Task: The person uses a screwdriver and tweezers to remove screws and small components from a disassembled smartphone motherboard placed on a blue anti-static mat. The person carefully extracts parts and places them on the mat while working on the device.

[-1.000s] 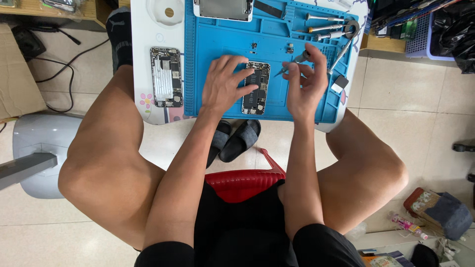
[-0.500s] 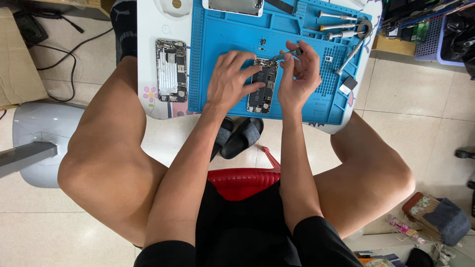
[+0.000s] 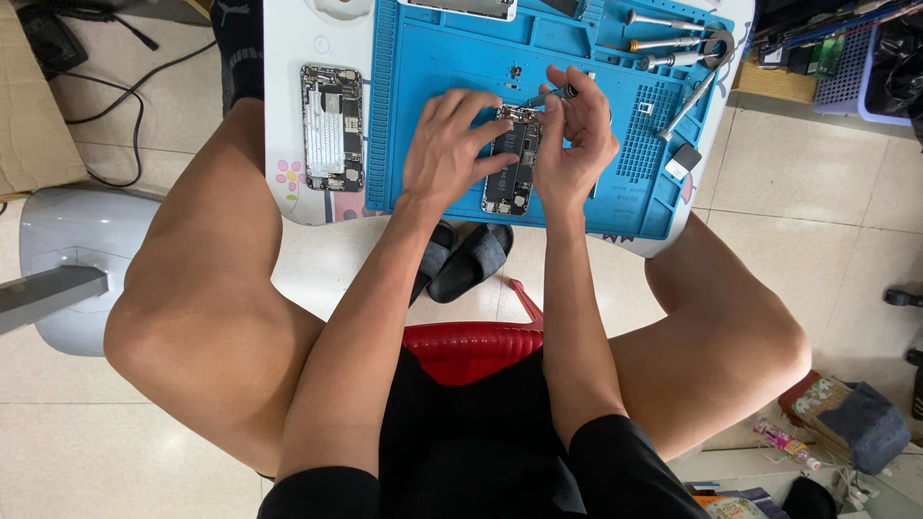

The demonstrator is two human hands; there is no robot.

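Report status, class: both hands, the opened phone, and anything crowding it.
Left hand pinning opened phone on blue mat. Right hand gripping small screwdriver over phone's top end. Second opened phone lies apart, left.

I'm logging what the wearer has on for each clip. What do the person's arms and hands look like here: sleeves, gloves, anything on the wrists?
Both arms are bare from the shoulder down, with no sleeves in view. The left hand and right hand wear no gloves, and no watch, band or ring shows on either. The only clothing visible is black shorts.
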